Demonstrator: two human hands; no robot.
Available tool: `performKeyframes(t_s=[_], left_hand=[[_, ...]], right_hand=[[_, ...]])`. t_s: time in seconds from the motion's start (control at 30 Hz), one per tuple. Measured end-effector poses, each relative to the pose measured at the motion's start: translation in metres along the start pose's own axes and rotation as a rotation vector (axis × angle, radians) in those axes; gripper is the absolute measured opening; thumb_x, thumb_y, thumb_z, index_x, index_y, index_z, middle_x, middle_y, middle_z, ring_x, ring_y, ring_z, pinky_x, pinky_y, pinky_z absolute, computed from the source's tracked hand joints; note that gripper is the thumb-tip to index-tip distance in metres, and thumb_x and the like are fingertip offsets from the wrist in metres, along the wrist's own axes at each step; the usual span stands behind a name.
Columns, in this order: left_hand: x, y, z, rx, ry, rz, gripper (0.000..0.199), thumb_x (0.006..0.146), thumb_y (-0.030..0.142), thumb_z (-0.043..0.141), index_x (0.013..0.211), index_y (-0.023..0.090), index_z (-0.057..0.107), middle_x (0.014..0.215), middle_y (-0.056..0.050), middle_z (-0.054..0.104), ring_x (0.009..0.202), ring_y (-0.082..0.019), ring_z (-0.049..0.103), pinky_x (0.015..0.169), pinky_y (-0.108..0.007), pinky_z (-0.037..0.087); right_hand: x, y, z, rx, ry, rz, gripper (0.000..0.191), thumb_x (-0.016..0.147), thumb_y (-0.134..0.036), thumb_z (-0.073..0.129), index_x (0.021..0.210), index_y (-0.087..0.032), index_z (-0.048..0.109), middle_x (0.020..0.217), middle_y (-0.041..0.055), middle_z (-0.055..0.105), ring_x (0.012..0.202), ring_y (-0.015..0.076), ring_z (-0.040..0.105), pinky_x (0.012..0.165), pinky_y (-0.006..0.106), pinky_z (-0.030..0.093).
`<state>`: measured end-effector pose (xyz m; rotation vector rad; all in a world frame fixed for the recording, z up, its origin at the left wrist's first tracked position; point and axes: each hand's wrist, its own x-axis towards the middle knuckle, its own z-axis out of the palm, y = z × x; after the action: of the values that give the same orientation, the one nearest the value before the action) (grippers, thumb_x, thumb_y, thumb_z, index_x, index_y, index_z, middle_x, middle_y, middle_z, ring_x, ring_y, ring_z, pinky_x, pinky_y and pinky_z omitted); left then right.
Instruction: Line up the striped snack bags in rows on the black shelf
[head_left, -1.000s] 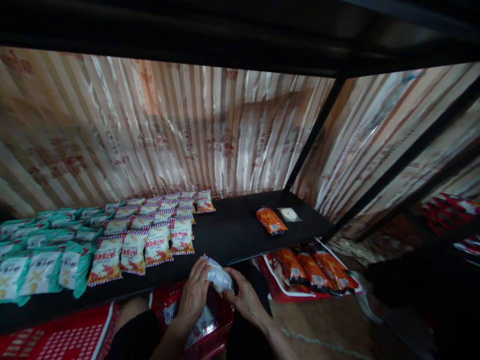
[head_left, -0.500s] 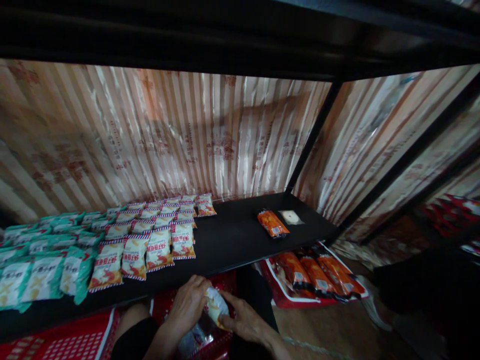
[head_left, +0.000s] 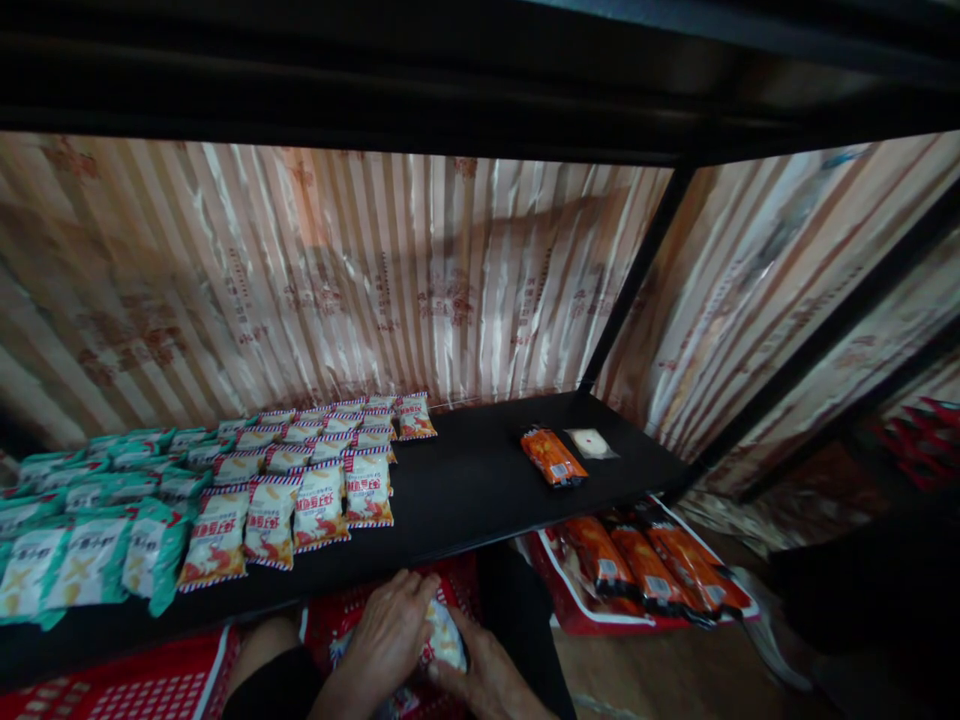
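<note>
Below the shelf's front edge, my left hand (head_left: 394, 630) and my right hand (head_left: 484, 665) hold a white and yellow snack packet (head_left: 444, 640) between them. Their fingers partly cover it. Under the hands is a red basket (head_left: 315, 620) with packets whose details are hard to make out. On the black shelf (head_left: 450, 490) stand rows of white and orange snack packets (head_left: 320, 505) with striped ends. Left of these are rows of green and white packets (head_left: 90, 560). An orange packet (head_left: 553, 456) and a small clear packet with a white round item (head_left: 592, 443) lie towards the right.
A red tray (head_left: 570, 605) with several orange packets sits low at the right. Another red basket (head_left: 157, 685) is under the shelf at lower left. A black post (head_left: 641, 275) rises at the shelf's back right. A shoe (head_left: 772, 630) shows at the right.
Both hands and the packet have moved slightly lower in the view, and the packet is more covered by the fingers. The camera view has shifted a little.
</note>
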<state>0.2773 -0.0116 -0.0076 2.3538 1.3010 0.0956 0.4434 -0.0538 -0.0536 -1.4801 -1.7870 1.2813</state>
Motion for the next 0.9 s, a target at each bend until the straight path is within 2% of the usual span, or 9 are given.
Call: performKeyframes(t_s=[0.1,0.2,0.4,0.5,0.63,0.77,0.9], left_hand=[[0.001,0.002,-0.001,-0.025,-0.014,-0.011,0.054,0.077,0.015,0.045,0.132,0.017,0.043,0.129,-0.008,0.053,0.121,-0.023,0.045,0.104,-0.035,0.031],[0.002,0.002,-0.001,-0.059,0.02,-0.015,0.052,0.077,0.018,0.047,0.129,0.018,0.046,0.127,-0.008,0.055,0.118,-0.023,0.047,0.105,-0.036,0.029],[0.003,0.002,-0.012,-0.104,0.112,-0.058,0.03,0.075,0.031,0.055,0.103,0.023,0.062,0.097,-0.004,0.066,0.097,-0.022,0.055,0.093,-0.035,0.035],[0.004,0.001,-0.017,-0.143,0.079,-0.097,0.025,0.073,0.036,0.058,0.093,0.021,0.063,0.094,-0.004,0.065,0.092,-0.021,0.056,0.084,-0.031,0.038],[0.007,-0.006,-0.014,-0.27,0.031,-0.09,0.02,0.072,0.036,0.058,0.083,0.019,0.062,0.088,-0.002,0.064,0.082,-0.017,0.057,0.071,-0.023,0.038],[0.007,-0.013,-0.011,-0.383,0.031,-0.06,0.022,0.073,0.037,0.058,0.082,0.018,0.062,0.083,0.0,0.064,0.076,-0.014,0.056,0.067,-0.021,0.038],[0.007,-0.016,-0.011,-0.492,0.018,-0.044,0.029,0.076,0.044,0.055,0.084,0.017,0.063,0.082,0.001,0.066,0.076,-0.015,0.056,0.066,-0.02,0.039]], right_hand=[[-0.003,-0.003,-0.001,0.102,0.005,-0.018,0.057,0.074,-0.053,0.058,0.12,-0.019,0.054,0.104,0.0072,0.067,0.089,0.0235,0.061,0.077,0.029,0.046],[-0.005,-0.006,-0.001,0.181,0.009,-0.044,0.052,0.075,-0.051,0.059,0.117,-0.019,0.056,0.1,0.0057,0.068,0.084,0.0221,0.061,0.072,0.026,0.046],[-0.003,-0.001,0.001,0.229,0.051,-0.04,0.044,0.074,-0.05,0.059,0.1,-0.015,0.065,0.086,0.0046,0.069,0.075,0.0195,0.06,0.065,0.025,0.045],[-0.003,0.003,0.002,0.344,0.02,-0.042,0.046,0.075,-0.051,0.059,0.102,-0.014,0.064,0.088,0.0048,0.068,0.076,0.0198,0.06,0.068,0.026,0.046],[-0.005,0.003,0.002,0.517,-0.035,-0.041,0.046,0.073,-0.05,0.062,0.102,-0.014,0.065,0.088,0.0048,0.068,0.077,0.0197,0.06,0.07,0.028,0.047],[-0.007,-0.001,-0.001,0.698,-0.072,-0.037,0.048,0.07,-0.05,0.066,0.101,-0.013,0.065,0.084,0.0045,0.068,0.075,0.019,0.061,0.072,0.03,0.047],[-0.007,0.002,-0.003,0.762,-0.063,-0.018,0.046,0.069,-0.05,0.068,0.097,-0.013,0.066,0.082,0.0048,0.068,0.073,0.0185,0.062,0.071,0.03,0.047]])
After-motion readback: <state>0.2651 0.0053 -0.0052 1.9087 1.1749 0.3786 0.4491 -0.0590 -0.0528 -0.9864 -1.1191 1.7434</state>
